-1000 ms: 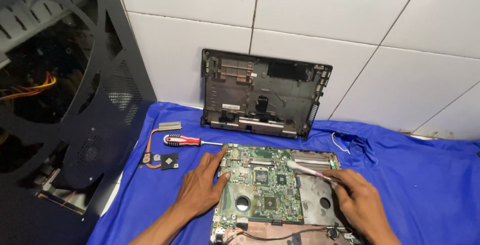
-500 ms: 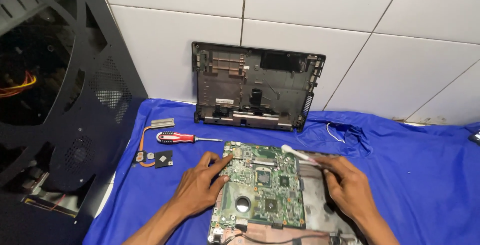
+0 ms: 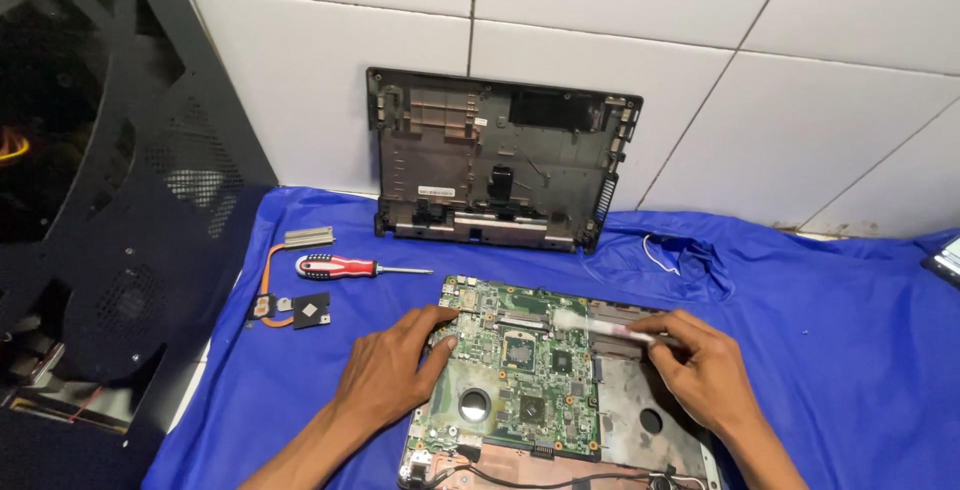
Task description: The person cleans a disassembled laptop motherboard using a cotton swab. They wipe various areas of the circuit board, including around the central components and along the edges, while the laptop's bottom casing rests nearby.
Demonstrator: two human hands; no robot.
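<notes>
White tiled wall behind a counter (image 3: 800, 370) draped in blue cloth, with an opened laptop being worked on.

Left hand (image 3: 385, 370) lies flat and open on the green motherboard's (image 3: 520, 380) left edge, steadying it; right hand (image 3: 700, 370) pinches a thin white brush (image 3: 600, 325) whose tip rests on the board's upper edge. I judge the board light, stiff and fragile, best held by its bare edges. It sits in the laptop shell (image 3: 640, 420), an open tray also holding loose cables. Nearby lie a red screwdriver (image 3: 340, 268) and a copper heatsink (image 3: 285, 295); the bottom cover (image 3: 500, 170) leans on the wall.
</notes>
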